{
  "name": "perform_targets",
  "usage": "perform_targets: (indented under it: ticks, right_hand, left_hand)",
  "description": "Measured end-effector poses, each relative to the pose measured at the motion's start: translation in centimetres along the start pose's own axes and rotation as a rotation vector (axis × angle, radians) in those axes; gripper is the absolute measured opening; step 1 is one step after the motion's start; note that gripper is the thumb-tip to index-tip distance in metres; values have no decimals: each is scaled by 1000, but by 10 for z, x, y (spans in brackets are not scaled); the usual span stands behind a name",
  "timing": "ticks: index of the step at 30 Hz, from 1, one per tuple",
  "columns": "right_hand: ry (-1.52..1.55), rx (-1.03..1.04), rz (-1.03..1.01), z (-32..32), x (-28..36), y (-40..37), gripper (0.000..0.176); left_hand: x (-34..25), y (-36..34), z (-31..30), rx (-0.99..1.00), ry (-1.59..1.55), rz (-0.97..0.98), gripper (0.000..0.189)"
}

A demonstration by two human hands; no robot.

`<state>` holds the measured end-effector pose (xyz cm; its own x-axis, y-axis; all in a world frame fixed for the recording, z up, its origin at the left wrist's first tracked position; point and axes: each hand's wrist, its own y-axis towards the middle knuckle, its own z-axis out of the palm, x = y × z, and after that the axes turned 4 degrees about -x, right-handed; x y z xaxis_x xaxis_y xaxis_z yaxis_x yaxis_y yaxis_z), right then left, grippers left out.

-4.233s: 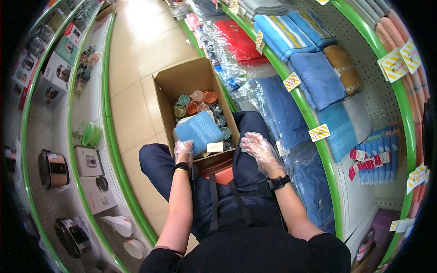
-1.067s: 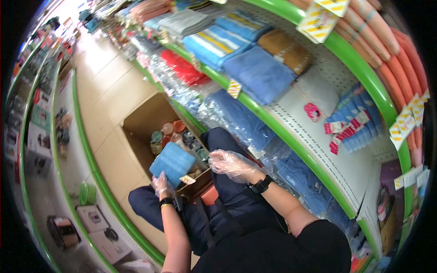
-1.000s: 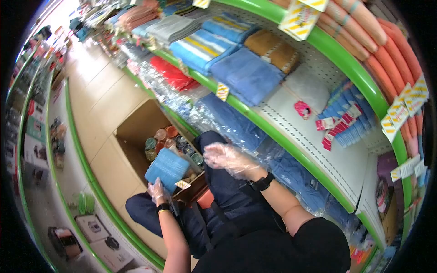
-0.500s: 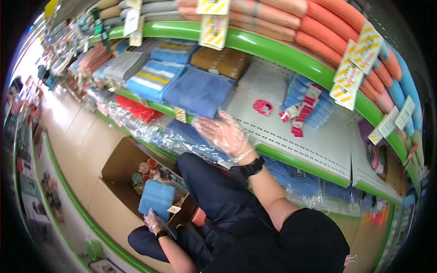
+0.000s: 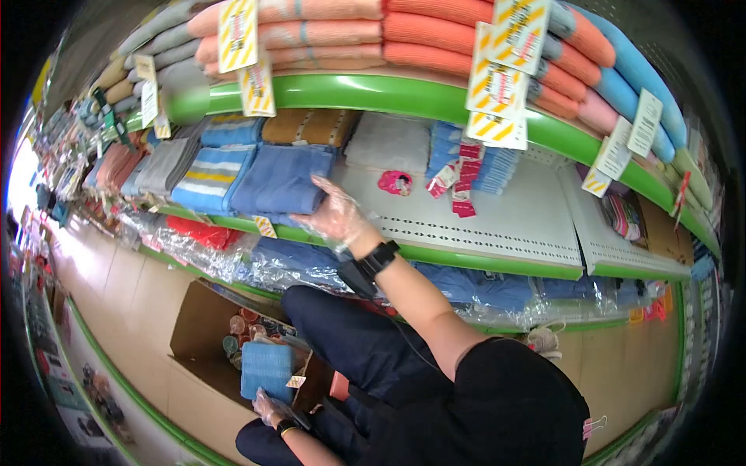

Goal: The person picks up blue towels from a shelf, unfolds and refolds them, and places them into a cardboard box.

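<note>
My left hand (image 5: 270, 408), in a clear plastic glove, holds the lower edge of a folded light blue towel (image 5: 266, 370) above an open cardboard box (image 5: 194, 326). My right hand (image 5: 339, 216), also gloved, is at the right edge of a folded darker blue towel stack (image 5: 276, 180) on the middle shelf. Its fingers are spread, one near the top corner and another low at the front edge. Left of the stack lie blue, white and yellow striped towels (image 5: 211, 177). A tag (image 5: 296, 381) hangs from the light blue towel.
Coral towels (image 5: 435, 35) fill the upper shelf, with price tags (image 5: 497, 89) hanging over its green edge (image 5: 350, 92). A pink item (image 5: 395, 182) and blue packs with red bands (image 5: 466, 175) lie on the white shelf (image 5: 482, 233). Plastic-wrapped goods (image 5: 466, 287) sit below.
My right hand has moved from in front of the shelf onto the right edge of the darker blue stack. The view has shifted; my left hand still holds the light blue towel.
</note>
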<state>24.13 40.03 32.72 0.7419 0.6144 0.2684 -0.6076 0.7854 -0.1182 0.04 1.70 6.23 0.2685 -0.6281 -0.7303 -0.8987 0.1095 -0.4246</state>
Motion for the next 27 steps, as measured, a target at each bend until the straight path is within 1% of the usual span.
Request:
perform_targets:
  ticks: [1, 2, 3, 5, 6, 7, 9, 11, 13, 15, 17, 18, 19, 21, 22, 25, 27]
  right_hand:
    - [5, -4, -23, 1, 0, 3, 39]
    - [56, 27, 28, 2, 1, 6, 40]
    - [104, 58, 69, 3, 3, 11, 40]
    - [0, 110, 26, -5, 4, 21, 43]
    - [-456, 209, -402, -39, -13, 58, 43]
    - [-932, 269, -812, -80, -18, 82, 43]
    - [-531, 116, -292, -14, -3, 5, 45]
    - [-652, 155, -444, -35, -10, 38, 50]
    - [-539, -126, -89, -34, -1, 52, 55]
    - [-456, 48, -147, -50, -6, 77, 67]
    - [-533, -184, -168, -39, -9, 81, 62]
    - [-600, -342, -123, -30, -8, 77, 55]
    - [-576, -338, -124, -28, -5, 68, 55]
    - [-800, -206, -96, -30, 4, 52, 39]
    - [-795, -199, -98, -28, 3, 50, 39]
    - [-1065, -164, -552, -53, -14, 81, 27]
    - [-1231, -141, -858, -50, -12, 66, 22]
  left_hand:
    - [-11, -12, -2, -11, 40, 20, 67]
    - [-2, 3, -1, 10, 66, 9, 69]
    - [8, 5, 0, -28, 9, 20, 64]
    - [11, -13, -5, 19, -80, 326, 55]
    - [31, 13, -8, 81, -26, 373, 51]
    - [43, 38, -6, 143, 32, 422, 47]
    - [15, 6, -9, 111, 177, 334, 39]
    - [4, -6, -5, 54, 256, 396, 40]
    - [-2, -13, 1, 19, 313, 477, 40]
    - [-5, -15, 5, 3, 364, 539, 41]
    - [-9, -16, 6, -15, 409, 588, 41]
    - [-10, -17, 5, -25, 422, 601, 41]
    - [-11, -17, 5, -38, 426, 614, 42]
    - [-11, -18, 0, -66, 446, 626, 42]
    - [-12, -19, 0, -79, 448, 629, 42]
    - [-12, -24, 0, -102, 452, 633, 43]
    - [-12, -26, 0, -112, 461, 639, 43]
